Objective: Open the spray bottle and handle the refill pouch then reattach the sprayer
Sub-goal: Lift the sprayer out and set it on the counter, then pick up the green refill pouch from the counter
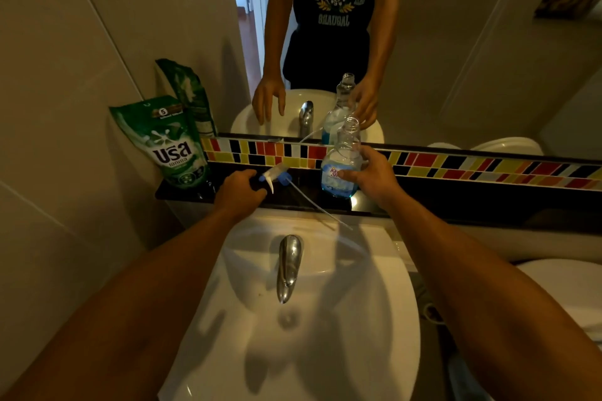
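As the right hand (368, 179) grips the clear bottle (342, 166), the left hand (239, 192) rests slack-fingered by the sprayer (275, 172).

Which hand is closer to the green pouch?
Left. The left hand is at the sprayer on the ledge, just right of the green pouch; the right hand holds the spray bottle farther right.

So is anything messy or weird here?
Nothing spilled. The white-and-blue sprayer head lies on its side on the black ledge, its thin tube poking over the white sink. The clear bottle of blue liquid stands uncapped, gripped by the right hand.
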`<state>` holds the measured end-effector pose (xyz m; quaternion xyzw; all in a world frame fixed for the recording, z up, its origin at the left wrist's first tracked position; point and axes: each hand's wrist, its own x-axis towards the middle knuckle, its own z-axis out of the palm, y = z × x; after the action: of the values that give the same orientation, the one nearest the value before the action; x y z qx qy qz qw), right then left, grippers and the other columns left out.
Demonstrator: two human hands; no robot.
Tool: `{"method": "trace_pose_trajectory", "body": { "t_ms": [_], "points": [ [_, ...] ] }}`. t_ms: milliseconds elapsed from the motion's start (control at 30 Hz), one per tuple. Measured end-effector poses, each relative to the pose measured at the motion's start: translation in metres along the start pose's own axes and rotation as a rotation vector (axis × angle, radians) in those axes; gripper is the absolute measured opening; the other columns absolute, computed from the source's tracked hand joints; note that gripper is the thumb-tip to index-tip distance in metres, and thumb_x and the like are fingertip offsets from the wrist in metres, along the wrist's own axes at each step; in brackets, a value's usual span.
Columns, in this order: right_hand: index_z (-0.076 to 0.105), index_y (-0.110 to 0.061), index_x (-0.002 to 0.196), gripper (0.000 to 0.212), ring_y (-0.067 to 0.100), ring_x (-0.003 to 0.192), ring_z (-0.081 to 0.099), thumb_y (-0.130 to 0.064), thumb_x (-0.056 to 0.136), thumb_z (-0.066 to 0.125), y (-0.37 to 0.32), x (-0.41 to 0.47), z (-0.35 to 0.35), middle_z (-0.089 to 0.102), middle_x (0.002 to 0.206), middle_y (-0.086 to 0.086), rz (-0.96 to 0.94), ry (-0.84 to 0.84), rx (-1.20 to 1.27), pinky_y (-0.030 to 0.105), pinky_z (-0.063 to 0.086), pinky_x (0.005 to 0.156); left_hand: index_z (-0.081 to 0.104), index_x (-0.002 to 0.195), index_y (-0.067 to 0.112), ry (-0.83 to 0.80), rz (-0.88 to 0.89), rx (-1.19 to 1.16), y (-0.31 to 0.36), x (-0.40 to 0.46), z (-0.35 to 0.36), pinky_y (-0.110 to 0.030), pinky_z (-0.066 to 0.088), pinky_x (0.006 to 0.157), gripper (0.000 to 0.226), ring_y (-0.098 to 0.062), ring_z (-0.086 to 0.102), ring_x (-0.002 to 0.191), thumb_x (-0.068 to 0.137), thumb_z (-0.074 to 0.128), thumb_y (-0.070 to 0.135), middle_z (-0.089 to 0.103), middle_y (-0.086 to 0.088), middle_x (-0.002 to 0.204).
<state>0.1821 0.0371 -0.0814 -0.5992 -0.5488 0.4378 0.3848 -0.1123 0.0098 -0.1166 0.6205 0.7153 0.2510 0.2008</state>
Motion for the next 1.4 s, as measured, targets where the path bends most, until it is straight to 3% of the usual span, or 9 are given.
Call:
{"method": "trace_pose_trajectory", "body": {
  "t_ms": [167,433,600,800,967,1100,1200,1333,1400],
  "points": [
    [0.055,-0.018,0.140,0.062,0.029,0.128,0.061,-0.001,0.085,0.079,0.006,0.001,0.007,0.063,0.137,0.005,0.016,0.020,-0.001,0.054,0.057,0.099,0.054,0.139,0.011,-0.032,-0.005,0.010,-0.010,-0.001,0.004,-0.039,0.049,0.090,0.060,-0.032,0.058,0.116,0.084,0.073,0.024,0.059,-0.015,0.132],
    [0.055,-0.020,0.142,0.061,0.027,0.131,0.059,0.001,0.088,0.075,0.012,-0.002,0.007,0.062,0.133,-0.002,0.013,0.023,0.032,0.031,0.058,0.084,0.060,0.128,0.012,-0.032,0.019,-0.030,-0.018,0.001,0.009,-0.031,0.044,0.074,0.050,-0.024,0.060,0.097,0.081,0.074,0.023,0.064,-0.014,0.119],
    [0.040,-0.022,0.154,0.080,0.027,0.137,0.052,0.001,0.087,0.076,0.004,-0.013,0.012,0.049,0.153,0.006,0.009,0.107,0.006,0.050,0.058,0.099,0.053,0.140,0.013,-0.054,0.004,-0.030,-0.009,0.001,0.002,-0.040,0.049,0.091,0.062,-0.031,0.059,0.116,0.083,0.074,0.027,0.060,-0.013,0.133],
    [0.047,-0.027,0.116,0.032,0.018,0.108,0.063,-0.025,0.094,0.070,-0.002,-0.049,0.044,0.054,0.123,0.001,-0.212,0.514,-0.112,0.043,0.064,0.080,0.058,0.134,0.015,0.017,0.039,0.019,0.000,-0.001,-0.019,-0.036,0.048,0.082,0.056,-0.031,0.062,0.112,0.083,0.073,0.030,0.063,-0.012,0.130],
    [0.057,-0.026,0.109,0.014,0.007,0.083,0.061,-0.022,0.098,0.066,-0.019,-0.053,0.087,0.059,0.098,-0.007,-0.347,0.342,-0.209,0.028,0.056,0.072,0.054,0.140,0.020,0.055,0.013,-0.009,0.000,-0.006,-0.050,-0.036,0.053,0.083,0.059,-0.023,0.064,0.101,0.086,0.071,0.033,0.067,-0.010,0.124],
    [0.059,-0.021,0.129,0.029,0.002,0.081,0.063,-0.024,0.100,0.064,-0.041,-0.037,0.126,0.063,0.102,-0.009,-0.334,0.163,-0.204,0.020,0.051,0.072,0.062,0.129,0.019,0.154,-0.002,-0.088,-0.014,-0.010,-0.086,-0.041,0.056,0.088,0.044,-0.026,0.066,0.105,0.087,0.068,0.030,0.070,-0.007,0.118],
    [0.058,-0.021,0.133,0.032,-0.004,0.078,0.068,-0.022,0.101,0.063,-0.059,-0.024,0.154,0.063,0.095,-0.016,-0.347,0.056,-0.162,0.015,0.054,0.066,0.068,0.118,0.018,0.258,-0.023,-0.168,-0.030,-0.012,-0.112,-0.031,0.054,0.076,0.030,-0.020,0.067,0.091,0.088,0.067,0.026,0.073,-0.006,0.107],
    [0.047,-0.018,0.149,0.049,0.020,0.107,0.068,-0.022,0.102,0.062,-0.081,-0.006,0.187,0.065,0.126,0.004,-0.284,-0.076,-0.112,0.042,0.062,0.087,0.062,0.126,0.016,0.337,-0.135,-0.234,-0.051,-0.008,-0.139,-0.033,0.053,0.078,0.037,-0.027,0.067,0.099,0.091,0.065,0.025,0.069,-0.008,0.116],
    [0.045,-0.016,0.151,0.050,0.024,0.116,0.065,-0.019,0.103,0.061,-0.091,0.004,0.203,0.063,0.134,0.009,-0.264,-0.132,-0.092,0.043,0.057,0.097,0.062,0.124,0.013,0.409,-0.190,-0.275,-0.060,-0.004,-0.148,-0.033,0.053,0.079,0.035,-0.030,0.067,0.100,0.090,0.065,0.024,0.069,-0.011,0.116]
  ]
}}
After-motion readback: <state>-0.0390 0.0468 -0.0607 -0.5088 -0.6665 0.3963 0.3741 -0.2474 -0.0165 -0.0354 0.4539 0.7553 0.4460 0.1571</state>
